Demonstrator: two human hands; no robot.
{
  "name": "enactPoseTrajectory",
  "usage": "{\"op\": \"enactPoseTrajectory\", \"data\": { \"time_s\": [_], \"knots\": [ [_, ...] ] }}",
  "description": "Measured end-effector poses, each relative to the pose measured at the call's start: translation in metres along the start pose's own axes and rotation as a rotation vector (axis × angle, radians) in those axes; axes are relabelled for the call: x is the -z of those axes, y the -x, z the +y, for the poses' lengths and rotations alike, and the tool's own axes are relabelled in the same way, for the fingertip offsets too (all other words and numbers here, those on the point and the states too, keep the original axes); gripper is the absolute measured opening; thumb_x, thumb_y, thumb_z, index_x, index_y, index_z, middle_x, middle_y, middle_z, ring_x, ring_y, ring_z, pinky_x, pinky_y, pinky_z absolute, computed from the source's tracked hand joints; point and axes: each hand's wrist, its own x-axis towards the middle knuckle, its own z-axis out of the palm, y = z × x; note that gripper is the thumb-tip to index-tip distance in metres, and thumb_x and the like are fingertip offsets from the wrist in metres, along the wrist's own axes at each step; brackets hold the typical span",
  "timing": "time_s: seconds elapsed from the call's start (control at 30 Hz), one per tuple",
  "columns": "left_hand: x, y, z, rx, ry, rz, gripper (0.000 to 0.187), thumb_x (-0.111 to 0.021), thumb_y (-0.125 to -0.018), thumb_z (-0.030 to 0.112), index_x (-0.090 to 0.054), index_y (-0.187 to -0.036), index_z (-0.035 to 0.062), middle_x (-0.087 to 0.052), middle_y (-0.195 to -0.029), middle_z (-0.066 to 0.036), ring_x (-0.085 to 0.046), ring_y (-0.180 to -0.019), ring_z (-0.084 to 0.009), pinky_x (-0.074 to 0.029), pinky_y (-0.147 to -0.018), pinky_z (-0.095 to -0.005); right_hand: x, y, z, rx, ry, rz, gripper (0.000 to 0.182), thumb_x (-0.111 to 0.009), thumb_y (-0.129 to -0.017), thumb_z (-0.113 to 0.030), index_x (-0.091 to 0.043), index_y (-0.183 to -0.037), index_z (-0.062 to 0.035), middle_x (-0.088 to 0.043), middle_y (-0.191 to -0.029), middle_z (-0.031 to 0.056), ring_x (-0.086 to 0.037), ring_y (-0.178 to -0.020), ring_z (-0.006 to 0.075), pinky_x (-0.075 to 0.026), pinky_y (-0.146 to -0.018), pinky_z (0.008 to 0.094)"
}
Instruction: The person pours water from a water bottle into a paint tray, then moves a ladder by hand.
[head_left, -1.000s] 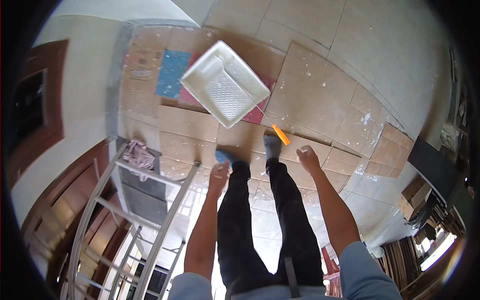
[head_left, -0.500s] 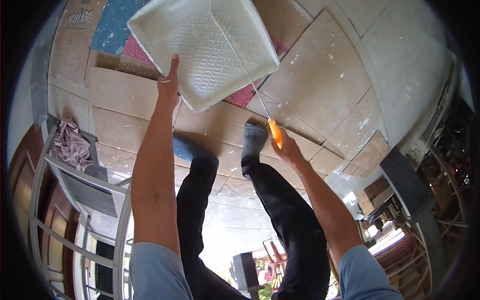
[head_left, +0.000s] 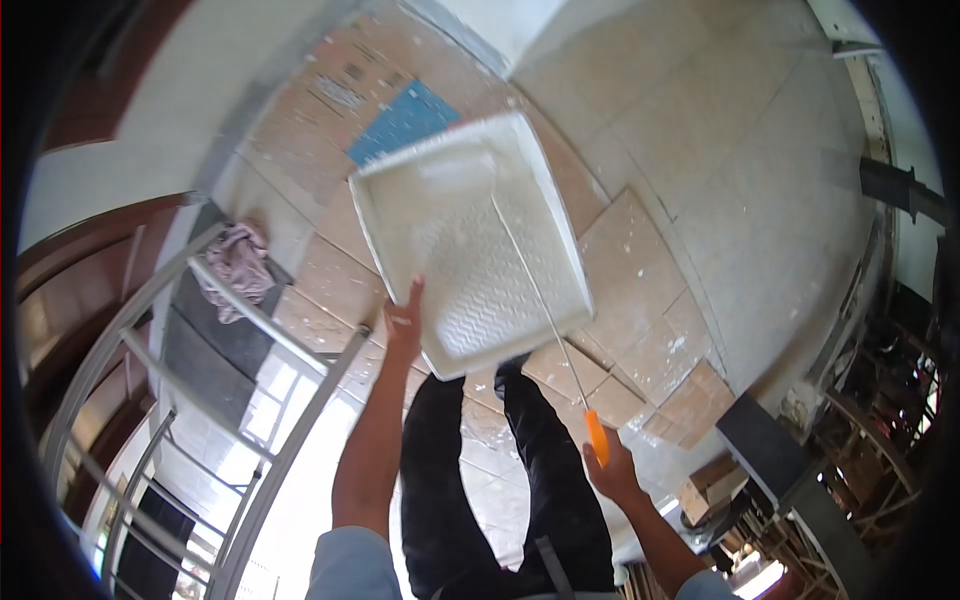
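A white paint tray [head_left: 480,300] with a ribbed slope is held up over the floor, tilted in the middle of the view. My left hand [head_left: 405,325] grips its left edge, thumb over the rim and the other fingers hidden underneath. The orange handle of a paint roller [head_left: 597,435] is wrapped in the fingers of my right hand [head_left: 613,470], to the right of and below the tray. From it a long thin metal rod runs up across the tray into the far, deep end. The roller's head is pale and blurred there, hard to tell from the white paint.
Paint-spattered cardboard [head_left: 640,270] covers the floor, with a blue piece [head_left: 405,122] by the wall corner. On my left stands a metal ladder [head_left: 300,440]; beyond it lies a crumpled pinkish cloth [head_left: 238,270]. A dark panel [head_left: 765,445] and stacked furniture are at right.
The view has shifted, showing more wall and ladder. The tray sits lower in view, closer to my legs, and now covers most of my feet. Both hands keep their holds.
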Motion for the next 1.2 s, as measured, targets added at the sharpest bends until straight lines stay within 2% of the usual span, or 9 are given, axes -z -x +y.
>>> {"op": "enactPoseTrajectory", "data": {
  "time_s": [0.07, 0.2, 0.43, 0.57, 0.6, 0.83, 0.87, 1.03, 1.2],
  "knots": [
    [0.026, 0.062, 0.031, -0.068, 0.101, 0.003, 0.074, -0.072, -0.089, 0.052, -0.056, -0.133, -0.0057, -0.065, -0.122, -0.014, -0.061, -0.104, -0.0221, -0.049, -0.088, -0.0363, 0.035, 0.044, -0.042, 0.047, 0.022, 0.003, 0.051, -0.065, -0.093, -0.026, -0.048, -0.137, -0.0044, -0.069, -0.094, 0.0223, -0.068, -0.088, 0.0442, -0.054, -0.077, 0.0462],
    [0.068, 0.167, 0.079, -0.181, 0.351, 0.025, 0.072, -0.070, -0.093, 0.048, -0.052, -0.137, -0.0059, -0.062, -0.128, -0.015, -0.059, -0.111, -0.0231, -0.048, -0.094, -0.0366, 0.109, 0.128, -0.157, -0.221, -0.171, -0.138, 0.051, -0.064, -0.096, -0.030, -0.050, -0.141, -0.0092, -0.067, -0.115, 0.0255, -0.068, -0.105, 0.0380, -0.053, -0.087, 0.0395],
    [0.135, 0.248, 0.099, -0.268, 0.440, 0.105, 0.066, -0.065, -0.096, 0.048, -0.056, -0.131, -0.0078, -0.065, -0.121, -0.017, -0.061, -0.104, -0.0221, -0.049, -0.089, -0.0361, 0.176, 0.231, -0.238, 0.178, -0.082, -0.013, 0.047, -0.064, -0.097, -0.026, -0.054, -0.139, -0.0062, -0.064, -0.127, 0.0238, -0.064, -0.118, 0.0362, -0.050, -0.095, 0.0383],
    [0.180, 0.314, 0.152, -0.302, 0.491, 0.110, 0.063, -0.064, -0.096, 0.050, -0.063, -0.122, -0.0073, -0.070, -0.102, -0.013, -0.063, -0.085, -0.0178, -0.052, -0.074, -0.0352, 0.192, 0.246, -0.253, 0.054, -0.273, -0.202, 0.045, -0.063, -0.098, -0.018, -0.052, -0.141, -0.0096, -0.068, -0.094, 0.0120, -0.065, -0.072, 0.0158, -0.052, -0.065, 0.0292],
    [0.189, 0.322, 0.161, -0.321, 0.547, 0.113, 0.065, -0.064, -0.095, 0.052, -0.064, -0.120, -0.0076, -0.069, -0.096, -0.012, -0.062, -0.080, -0.0168, -0.052, -0.070, -0.0354, 0.190, 0.246, -0.266, 0.081, -0.261, -0.234, 0.049, -0.059, -0.100, -0.014, -0.043, -0.146, -0.0117, -0.061, -0.084, 0.0058, -0.053, -0.060, 0.0082, -0.046, -0.055, 0.0246],
    [0.252, 0.320, 0.197, -0.241, 0.551, 0.266, 0.091, -0.063, -0.086, 0.070, -0.060, -0.118, -0.0150, -0.064, -0.081, -0.011, -0.060, -0.071, -0.0171, -0.050, -0.058, -0.0368, 0.214, 0.215, -0.342, 0.229, -0.232, -0.532, 0.067, -0.054, -0.103, -0.016, -0.014, -0.156, -0.0115, -0.065, -0.090, 0.0113, -0.061, -0.063, 0.0155, -0.051, -0.058, 0.0305],
    [0.263, 0.331, 0.211, -0.246, 0.562, 0.285, 0.093, -0.063, -0.085, 0.071, -0.059, -0.118, -0.0158, -0.064, -0.081, -0.012, -0.060, -0.071, -0.0175, -0.049, -0.058, -0.0368, 0.223, 0.204, -0.348, 0.238, -0.217, -0.582, 0.071, -0.054, -0.104, -0.025, -0.008, -0.156, -0.0102, -0.065, -0.103, 0.0151, -0.067, -0.077, 0.0199, -0.055, -0.069, 0.0332],
    [0.316, 0.334, 0.241, -0.275, 0.670, 0.365, 0.090, -0.066, -0.085, 0.068, -0.060, -0.119, -0.0149, -0.066, -0.086, -0.013, -0.061, -0.076, -0.0184, -0.051, -0.065, -0.0367, 0.233, 0.119, -0.463, 0.468, -0.129, -0.231, 0.070, -0.047, -0.105, -0.043, -0.014, -0.157, -0.0084, -0.057, -0.126, 0.0206, -0.059, -0.117, 0.0277, -0.048, -0.099, 0.0409],
    [0.357, 0.389, 0.282, -0.294, 0.799, 0.405, 0.082, -0.068, -0.086, 0.065, -0.063, -0.121, -0.0096, -0.069, -0.093, -0.015, -0.064, -0.082, -0.0193, -0.053, -0.072, -0.0371, 0.201, 0.052, -0.618, 0.817, 0.085, -0.227, 0.069, -0.042, -0.104, -0.052, -0.036, -0.149, -0.0004, -0.055, -0.134, 0.0218, -0.049, -0.130, 0.0305, -0.034, -0.112, 0.0389]
  ]
}}
